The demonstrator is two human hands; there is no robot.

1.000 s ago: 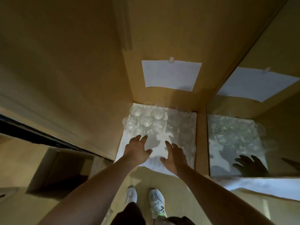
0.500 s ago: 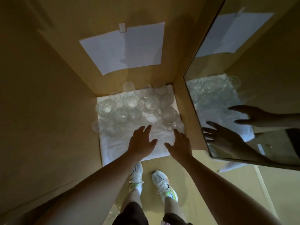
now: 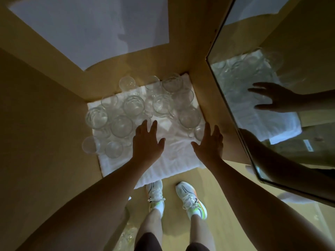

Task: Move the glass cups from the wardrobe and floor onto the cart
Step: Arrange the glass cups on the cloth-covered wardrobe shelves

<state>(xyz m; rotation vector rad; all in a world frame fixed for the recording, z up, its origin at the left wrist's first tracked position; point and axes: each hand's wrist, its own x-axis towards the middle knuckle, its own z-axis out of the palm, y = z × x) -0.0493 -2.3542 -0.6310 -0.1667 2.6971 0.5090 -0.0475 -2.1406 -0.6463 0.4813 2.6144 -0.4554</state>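
Several clear glass cups (image 3: pixel 133 105) stand close together on a white towel (image 3: pixel 168 160) on the wardrobe floor, filling its back and left part. My left hand (image 3: pixel 146 144) hovers over the towel with fingers spread, its fingertips near a cup (image 3: pixel 121 126). My right hand (image 3: pixel 208 144) is spread too, just beside a handled cup (image 3: pixel 190 117) at the right. Neither hand holds anything. More glass (image 3: pixel 126 236) glints on the floor by my left leg.
Wooden wardrobe walls (image 3: pixel 45 124) close in on the left and back, with a white paper sheet (image 3: pixel 94 28) on the back wall. A mirrored door (image 3: pixel 272 105) stands at the right and reflects my hands and the cups. My shoes (image 3: pixel 190 198) stand on the wooden floor.
I have leaned further down into the wardrobe; the cups and towel look larger. Both hands have reached closer to the cups and stay empty.
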